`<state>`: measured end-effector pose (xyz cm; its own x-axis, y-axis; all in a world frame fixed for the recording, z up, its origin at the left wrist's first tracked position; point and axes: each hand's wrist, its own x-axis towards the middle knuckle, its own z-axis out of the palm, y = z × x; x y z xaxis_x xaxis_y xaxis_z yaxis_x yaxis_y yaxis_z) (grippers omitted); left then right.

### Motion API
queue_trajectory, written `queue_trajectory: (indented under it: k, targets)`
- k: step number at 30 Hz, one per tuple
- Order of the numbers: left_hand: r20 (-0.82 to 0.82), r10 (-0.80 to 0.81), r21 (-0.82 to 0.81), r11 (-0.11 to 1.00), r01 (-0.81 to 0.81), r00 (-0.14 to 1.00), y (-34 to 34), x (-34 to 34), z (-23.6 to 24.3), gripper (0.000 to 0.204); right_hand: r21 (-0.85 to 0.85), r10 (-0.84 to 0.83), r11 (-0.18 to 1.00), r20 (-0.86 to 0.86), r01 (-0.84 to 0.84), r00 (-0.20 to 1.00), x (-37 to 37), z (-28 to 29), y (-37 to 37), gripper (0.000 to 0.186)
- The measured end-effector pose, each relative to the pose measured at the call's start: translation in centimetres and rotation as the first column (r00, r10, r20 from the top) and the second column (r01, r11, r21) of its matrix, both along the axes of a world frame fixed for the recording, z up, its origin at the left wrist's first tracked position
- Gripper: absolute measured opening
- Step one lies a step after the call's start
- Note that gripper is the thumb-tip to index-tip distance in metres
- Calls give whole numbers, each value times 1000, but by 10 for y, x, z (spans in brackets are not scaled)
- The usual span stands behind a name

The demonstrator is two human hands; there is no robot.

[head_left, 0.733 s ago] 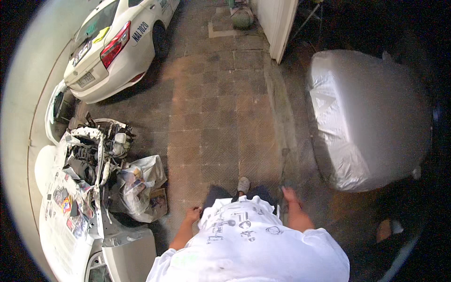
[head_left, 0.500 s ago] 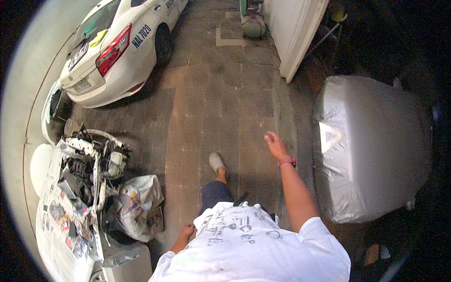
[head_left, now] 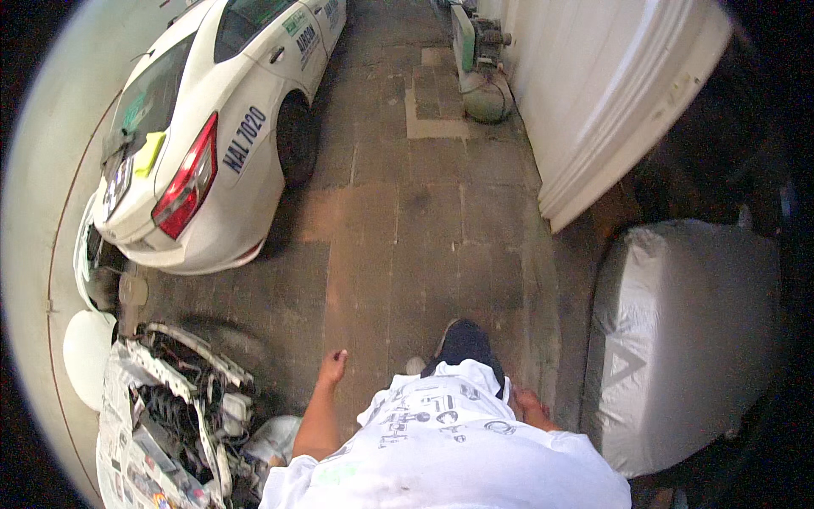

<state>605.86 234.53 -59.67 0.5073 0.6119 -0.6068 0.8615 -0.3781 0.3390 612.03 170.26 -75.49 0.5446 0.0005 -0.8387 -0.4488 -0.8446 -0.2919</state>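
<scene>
White fabric is presented at lower centre: a short-sleeved shirt printed with dark line drawings is worn by the person. The left hand is extended forward of the shirt and apart from it, above a brown-grey paved floor; its fingers are loosely curled, and whether anything is enclosed cannot be told. The right hand is positioned just beside the shirt's right edge, near a dark-clothed leg; it is seen foreshortened, so its grip cannot be told.

At lower left, a white car body with its engine bay exposed is located. At upper left, a white sedan is parked, with a bright yellow cloth laid on its rear. At right, a bulky boxy form is enclosed by a silver-grey sheet cover. Above the cover, a white upright panel is shown. Near the panel's far end, a green rounded tank is placed on the floor.
</scene>
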Motion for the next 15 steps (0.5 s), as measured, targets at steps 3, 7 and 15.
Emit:
queue_trajectory:
  k: [3,7,15]
  targets:
    - [124,59,35,997,-64,990,61,134,17,57,-163,59,980,-300,-112,952,45,20,23,75]
    - [30,13,51,999,-15,999,113,263,-11,58,-165,-56,986,-343,-1,938,196,10,99,81]
    - [-230,36,-184,980,-80,972,149,438,-36,62,367,-268,831,-395,419,879,719,73,372,100]
